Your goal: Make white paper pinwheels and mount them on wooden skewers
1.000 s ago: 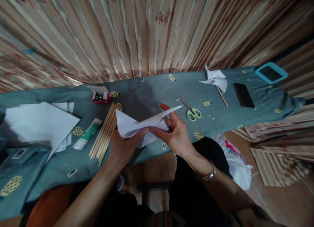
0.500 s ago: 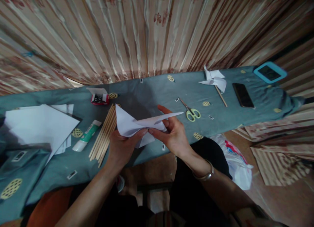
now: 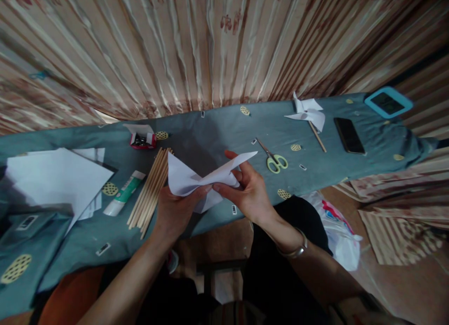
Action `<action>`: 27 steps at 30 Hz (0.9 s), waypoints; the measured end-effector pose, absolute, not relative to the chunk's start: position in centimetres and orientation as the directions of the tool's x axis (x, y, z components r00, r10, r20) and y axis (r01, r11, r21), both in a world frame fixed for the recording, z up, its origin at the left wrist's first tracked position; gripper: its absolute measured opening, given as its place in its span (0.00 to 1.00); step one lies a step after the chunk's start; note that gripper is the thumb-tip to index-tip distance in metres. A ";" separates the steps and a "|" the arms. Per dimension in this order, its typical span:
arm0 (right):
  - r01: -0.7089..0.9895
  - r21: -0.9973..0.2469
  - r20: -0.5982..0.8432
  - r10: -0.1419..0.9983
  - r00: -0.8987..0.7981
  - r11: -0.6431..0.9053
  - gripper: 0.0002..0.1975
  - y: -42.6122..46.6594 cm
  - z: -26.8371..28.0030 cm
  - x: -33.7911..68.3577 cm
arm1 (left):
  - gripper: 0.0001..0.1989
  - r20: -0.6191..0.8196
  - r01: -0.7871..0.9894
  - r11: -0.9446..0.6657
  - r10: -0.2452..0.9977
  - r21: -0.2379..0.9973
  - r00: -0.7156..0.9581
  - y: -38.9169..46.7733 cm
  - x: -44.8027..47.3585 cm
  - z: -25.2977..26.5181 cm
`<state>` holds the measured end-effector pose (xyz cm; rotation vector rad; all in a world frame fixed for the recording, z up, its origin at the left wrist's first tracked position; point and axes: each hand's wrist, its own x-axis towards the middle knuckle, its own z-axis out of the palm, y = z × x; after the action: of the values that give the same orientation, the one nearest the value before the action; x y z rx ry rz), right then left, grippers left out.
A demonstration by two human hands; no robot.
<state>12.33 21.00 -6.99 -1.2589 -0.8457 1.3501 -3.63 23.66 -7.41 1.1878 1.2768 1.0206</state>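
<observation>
Both hands hold a white paper pinwheel (image 3: 185, 177) above the front edge of the cloth-covered table, its blades curled up and a flap hanging below. My left hand (image 3: 175, 212) is closed on its lower left side, the thumb pressed near the centre. From the right, my right hand (image 3: 250, 194) pinches it, thumb tip close to the left thumb and index finger behind a blade. What lies under the fingers at the centre is hidden. Several wooden sticks (image 3: 149, 194) lie just left of my left hand. A finished-looking pinwheel on a stick (image 3: 307, 112) rests at the back right.
Green-handled scissors (image 3: 276, 163) lie right of the hands, with a phone (image 3: 349, 135) and a blue-framed device (image 3: 388, 102) farther right. At left are a glue stick (image 3: 124, 194), a small red box of dark pieces (image 3: 142, 139) and white paper sheets (image 3: 52, 180). A curtain (image 3: 210, 49) hangs behind.
The pinwheel's right blade has tilted upward and its left blade has shifted slightly. Both hands keep their hold with little movement.
</observation>
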 end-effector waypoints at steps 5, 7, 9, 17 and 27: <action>-0.225 -0.954 -0.224 0.969 0.104 -0.197 0.40 21.3 -7.3 12.5 | 0.07 -0.148 0.046 0.146 0.987 0.988 0.061 23.7 -3.2 -7.1; -0.219 -0.956 -0.220 0.971 0.098 -0.195 0.39 21.4 -7.5 12.5 | 0.08 -0.151 0.033 0.150 0.987 0.988 0.048 23.8 -3.1 -7.2; -0.222 -0.956 -0.218 0.971 0.093 -0.193 0.38 21.5 -7.7 12.6 | 0.09 -0.152 0.021 0.151 0.988 0.988 0.041 23.8 -3.0 -7.6; -0.226 -0.945 -0.264 0.959 0.105 -0.235 0.36 21.8 -8.6 12.6 | 0.11 -0.176 0.017 0.175 0.983 0.984 0.046 24.2 -2.9 -8.3; -0.207 -0.942 -0.296 0.944 0.147 -0.263 0.34 22.3 -9.5 12.5 | 0.14 -0.214 0.031 0.213 0.976 0.977 0.041 24.6 -2.7 -8.7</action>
<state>12.48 22.30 -9.54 -1.3479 -0.7921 1.3586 -2.74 24.61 -8.66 1.0890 1.2904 1.0050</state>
